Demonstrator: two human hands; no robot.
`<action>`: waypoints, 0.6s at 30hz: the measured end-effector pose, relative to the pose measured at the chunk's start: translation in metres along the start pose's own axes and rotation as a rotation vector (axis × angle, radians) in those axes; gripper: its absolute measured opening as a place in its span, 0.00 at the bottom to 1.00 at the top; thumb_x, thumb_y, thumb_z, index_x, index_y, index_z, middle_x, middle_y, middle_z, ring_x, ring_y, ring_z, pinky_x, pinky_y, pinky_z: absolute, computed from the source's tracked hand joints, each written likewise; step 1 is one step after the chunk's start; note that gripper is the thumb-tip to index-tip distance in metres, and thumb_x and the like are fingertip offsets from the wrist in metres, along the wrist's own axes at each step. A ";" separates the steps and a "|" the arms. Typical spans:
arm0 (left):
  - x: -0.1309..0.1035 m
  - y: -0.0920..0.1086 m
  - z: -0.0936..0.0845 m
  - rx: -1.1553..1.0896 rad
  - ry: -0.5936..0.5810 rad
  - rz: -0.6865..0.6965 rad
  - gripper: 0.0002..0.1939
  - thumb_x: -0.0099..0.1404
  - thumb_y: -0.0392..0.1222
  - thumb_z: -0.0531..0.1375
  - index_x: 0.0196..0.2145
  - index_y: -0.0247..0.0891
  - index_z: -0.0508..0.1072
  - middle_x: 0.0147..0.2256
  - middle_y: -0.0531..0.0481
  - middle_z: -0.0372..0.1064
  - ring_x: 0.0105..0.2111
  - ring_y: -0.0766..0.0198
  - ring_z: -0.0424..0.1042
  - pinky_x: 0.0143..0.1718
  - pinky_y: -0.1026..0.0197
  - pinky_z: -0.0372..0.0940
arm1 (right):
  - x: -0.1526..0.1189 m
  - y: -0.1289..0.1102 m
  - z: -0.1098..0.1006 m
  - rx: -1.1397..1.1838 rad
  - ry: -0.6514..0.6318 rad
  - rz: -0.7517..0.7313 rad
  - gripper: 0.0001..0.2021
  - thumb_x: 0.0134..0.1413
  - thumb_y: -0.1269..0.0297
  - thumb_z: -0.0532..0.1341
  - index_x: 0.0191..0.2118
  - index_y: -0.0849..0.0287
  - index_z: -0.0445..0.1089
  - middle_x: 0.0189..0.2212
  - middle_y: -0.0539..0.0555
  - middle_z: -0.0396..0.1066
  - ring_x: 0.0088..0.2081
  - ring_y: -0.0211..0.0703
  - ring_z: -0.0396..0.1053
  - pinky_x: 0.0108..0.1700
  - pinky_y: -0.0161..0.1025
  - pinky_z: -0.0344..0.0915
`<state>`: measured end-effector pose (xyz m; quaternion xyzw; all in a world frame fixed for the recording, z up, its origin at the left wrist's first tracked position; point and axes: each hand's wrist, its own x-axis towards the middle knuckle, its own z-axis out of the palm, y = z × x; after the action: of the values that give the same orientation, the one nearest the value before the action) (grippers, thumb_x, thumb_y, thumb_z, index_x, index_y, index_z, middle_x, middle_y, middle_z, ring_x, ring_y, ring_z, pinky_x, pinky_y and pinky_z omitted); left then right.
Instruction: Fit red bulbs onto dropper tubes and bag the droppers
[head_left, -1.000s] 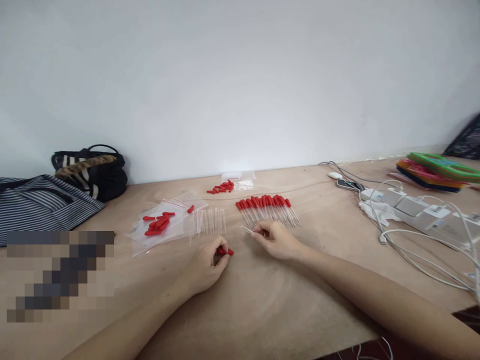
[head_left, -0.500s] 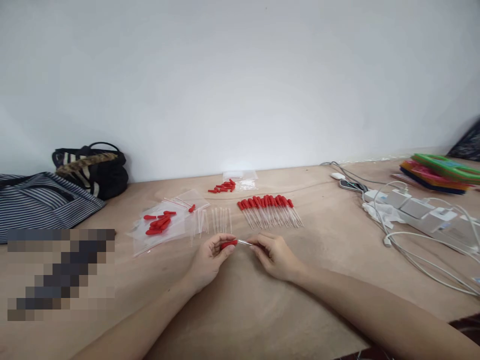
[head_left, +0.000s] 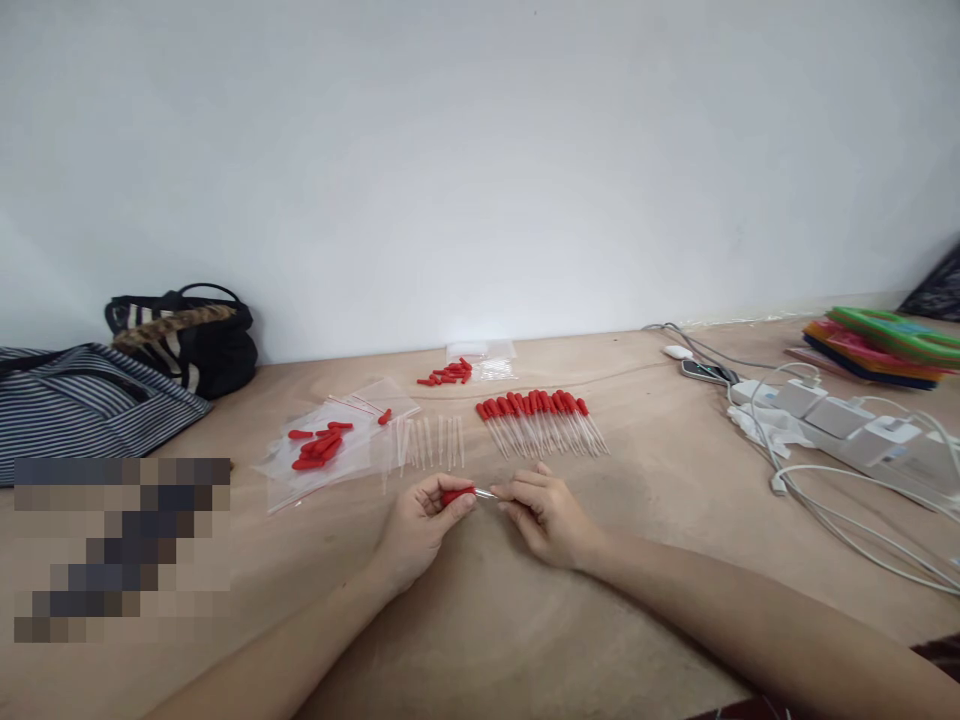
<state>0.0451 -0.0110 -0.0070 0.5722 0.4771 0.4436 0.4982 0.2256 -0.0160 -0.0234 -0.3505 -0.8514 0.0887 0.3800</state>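
Near the middle of the brown tabletop, a red dropper bulb meets a slim clear tube; how deep the tube sits cannot be told. The left hand is clamped on the bulb, and the right hand pinches the tube's other end. Just beyond lie loose clear tubes and, to their right, a row of red-topped droppers. Left of the loose tubes, spare red bulbs rest on clear plastic bags. At far right, white chargers stand in a line.
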 end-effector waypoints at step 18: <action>-0.002 -0.011 0.001 0.004 -0.042 0.025 0.07 0.44 0.38 0.64 0.25 0.35 0.73 0.24 0.51 0.73 0.24 0.66 0.70 0.27 0.65 0.65 | 0.007 0.003 -0.003 -0.137 0.003 -0.218 0.15 0.48 0.79 0.48 0.37 0.63 0.68 0.23 0.53 0.63 0.25 0.38 0.55 0.32 0.36 0.51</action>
<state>0.0449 -0.0123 -0.0176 0.5883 0.4602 0.4369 0.5012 0.2259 -0.0098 -0.0182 -0.2812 -0.8879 -0.0121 0.3638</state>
